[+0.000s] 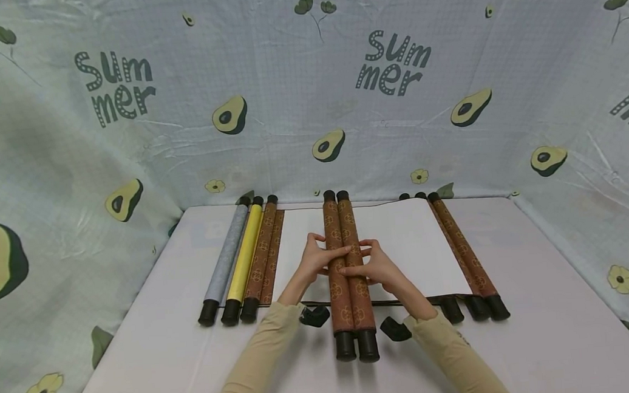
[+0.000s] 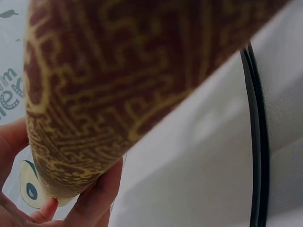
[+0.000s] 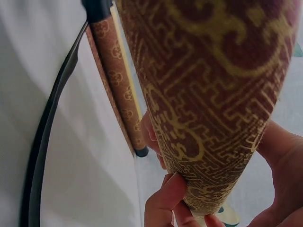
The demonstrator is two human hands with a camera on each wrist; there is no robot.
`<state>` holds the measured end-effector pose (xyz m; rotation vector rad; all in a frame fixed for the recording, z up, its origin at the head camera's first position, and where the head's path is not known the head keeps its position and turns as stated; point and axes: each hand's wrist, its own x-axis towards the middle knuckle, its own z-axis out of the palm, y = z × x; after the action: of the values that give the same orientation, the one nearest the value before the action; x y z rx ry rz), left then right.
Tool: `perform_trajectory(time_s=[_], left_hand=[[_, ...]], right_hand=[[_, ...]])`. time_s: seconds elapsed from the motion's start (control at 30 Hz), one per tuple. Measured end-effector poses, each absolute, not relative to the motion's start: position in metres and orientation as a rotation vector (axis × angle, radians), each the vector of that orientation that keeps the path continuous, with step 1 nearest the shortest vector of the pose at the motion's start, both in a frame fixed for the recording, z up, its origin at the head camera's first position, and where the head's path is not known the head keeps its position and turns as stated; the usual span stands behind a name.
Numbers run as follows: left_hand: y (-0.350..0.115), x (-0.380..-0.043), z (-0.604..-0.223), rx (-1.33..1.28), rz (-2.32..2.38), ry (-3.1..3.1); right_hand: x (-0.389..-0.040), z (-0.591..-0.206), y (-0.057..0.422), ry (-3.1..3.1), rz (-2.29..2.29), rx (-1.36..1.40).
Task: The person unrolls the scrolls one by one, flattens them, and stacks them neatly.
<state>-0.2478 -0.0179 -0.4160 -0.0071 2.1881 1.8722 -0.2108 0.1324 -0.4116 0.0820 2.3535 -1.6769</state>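
Observation:
Two brown scroll rolls with gold patterns and black end knobs stand side by side, the left roll [image 1: 339, 298] against the right roll [image 1: 361, 303], over a white sheet. My left hand [image 1: 319, 258] grips them from the left, its thumb lying across the front. From the right, my right hand [image 1: 376, 266] grips the pair, thumb also across. In the left wrist view, fingers [image 2: 102, 194] curl under the patterned roll [image 2: 94, 109]. The right wrist view has fingers [image 3: 165, 198] around the lower part of a patterned roll [image 3: 213, 113].
The white sheet [image 1: 416, 244] lies flat behind the rolls, with a dark near edge. To its left lie a grey roll [image 1: 226, 254], a yellow roll [image 1: 246, 256] and a brown roll [image 1: 261, 255]. More brown rolls [image 1: 463, 247] lie at its right. A printed curtain [image 1: 284, 71] hangs behind.

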Motion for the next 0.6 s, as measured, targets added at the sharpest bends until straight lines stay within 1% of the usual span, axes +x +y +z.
perform_trajectory(time_s=[0.3,0.6], left_hand=[[-0.0206,-0.2475,-0.4148,0.015,1.883,2.171],[-0.0243,-0.2483,-0.4138,0.012,1.879,2.156]], right_hand=[[-0.2130,-0.4153,0.1362,2.308,-1.728,0.134],[-0.2134,-0.4165,0.1420,2.226,-1.812,0.109]])
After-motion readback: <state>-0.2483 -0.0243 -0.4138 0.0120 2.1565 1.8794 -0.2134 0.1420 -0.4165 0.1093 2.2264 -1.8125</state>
